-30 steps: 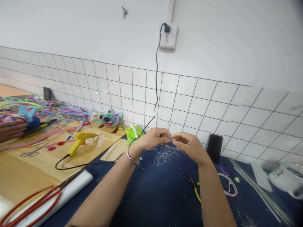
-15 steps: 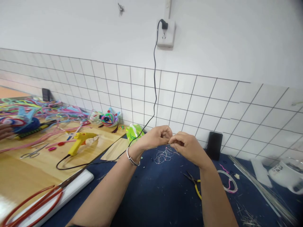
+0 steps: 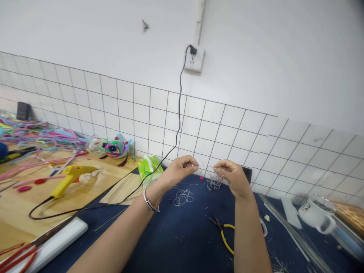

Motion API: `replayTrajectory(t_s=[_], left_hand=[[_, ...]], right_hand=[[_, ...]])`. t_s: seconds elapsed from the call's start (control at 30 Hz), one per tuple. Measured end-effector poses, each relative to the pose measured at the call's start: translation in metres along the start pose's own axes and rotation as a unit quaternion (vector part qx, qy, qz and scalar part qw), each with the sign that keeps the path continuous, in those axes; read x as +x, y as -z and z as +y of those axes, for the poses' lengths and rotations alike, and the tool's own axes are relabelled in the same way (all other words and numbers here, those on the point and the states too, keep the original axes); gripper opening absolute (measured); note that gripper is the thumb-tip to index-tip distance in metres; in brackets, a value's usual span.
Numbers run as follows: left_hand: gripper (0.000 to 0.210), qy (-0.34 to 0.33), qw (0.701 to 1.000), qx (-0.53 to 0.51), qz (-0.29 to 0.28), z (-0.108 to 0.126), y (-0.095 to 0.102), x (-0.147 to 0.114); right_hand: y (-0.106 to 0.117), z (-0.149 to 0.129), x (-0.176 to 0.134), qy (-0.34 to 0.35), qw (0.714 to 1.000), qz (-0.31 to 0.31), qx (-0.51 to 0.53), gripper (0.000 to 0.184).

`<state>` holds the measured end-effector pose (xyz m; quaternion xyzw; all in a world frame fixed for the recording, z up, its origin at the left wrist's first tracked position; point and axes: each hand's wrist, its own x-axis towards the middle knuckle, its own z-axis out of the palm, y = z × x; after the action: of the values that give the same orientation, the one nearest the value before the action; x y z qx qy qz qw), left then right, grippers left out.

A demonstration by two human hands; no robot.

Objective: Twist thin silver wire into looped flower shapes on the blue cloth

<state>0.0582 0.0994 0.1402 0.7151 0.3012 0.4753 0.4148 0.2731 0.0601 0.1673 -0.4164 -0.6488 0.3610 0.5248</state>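
My right hand (image 3: 233, 177) pinches a tangle of thin silvery wire (image 3: 214, 185), which hangs from its fingertips above the dark blue mat (image 3: 182, 231). To its left, my left hand (image 3: 182, 169) has thumb and forefinger closed together near the loose loops; whatever is between them is too small to make out. On the mat below lies another loose coil of thin wire (image 3: 183, 197). A small red piece (image 3: 201, 178) shows beside the hanging tangle. Pliers with yellow handles (image 3: 227, 242) rest on the mat near my right forearm.
At left are a yellow glue gun (image 3: 68, 180), its black cord, red-handled scissors (image 3: 28, 254) on a white bar (image 3: 65, 239), and colourful pipe cleaners (image 3: 42, 136). A green packet (image 3: 149, 168) stands by the wall. Straight wires (image 3: 287, 223) and a white mug (image 3: 315, 214) lie right.
My hands have moved apart from fingertips together, and the wire tangle now shows hanging from my right hand. The view has shifted to the right.
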Motion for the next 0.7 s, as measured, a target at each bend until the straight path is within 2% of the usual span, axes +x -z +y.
replayTrajectory(t_s=[0.1,0.2,0.33,0.47,0.6,0.7], left_hand=[[0.02,0.027,0.997,-0.067,-0.039,0.0,-0.015,-0.002],[0.022,0.038,0.99,-0.124,-0.049,-0.002,-0.028,-0.004],[0.022,0.039,0.989,-0.137,-0.042,-0.004,-0.03,-0.004],[0.019,0.012,0.998,-0.056,0.015,-0.002,-0.024,-0.004],[0.018,-0.058,0.992,0.06,0.098,0.004,-0.022,-0.007],[0.02,-0.137,0.98,0.097,0.104,0.01,-0.019,-0.01]], right_hand=[[0.001,0.003,0.001,0.007,0.999,0.014,0.032,0.023],[0.0,0.004,0.002,0.013,0.999,0.013,0.042,0.024],[0.001,0.004,0.001,0.021,0.999,-0.005,0.039,0.024],[-0.001,0.004,0.001,0.018,0.999,-0.012,0.035,0.023],[-0.004,0.003,0.001,0.013,0.999,-0.024,0.023,0.022],[-0.005,0.003,0.001,0.008,1.0,-0.026,0.011,0.02]])
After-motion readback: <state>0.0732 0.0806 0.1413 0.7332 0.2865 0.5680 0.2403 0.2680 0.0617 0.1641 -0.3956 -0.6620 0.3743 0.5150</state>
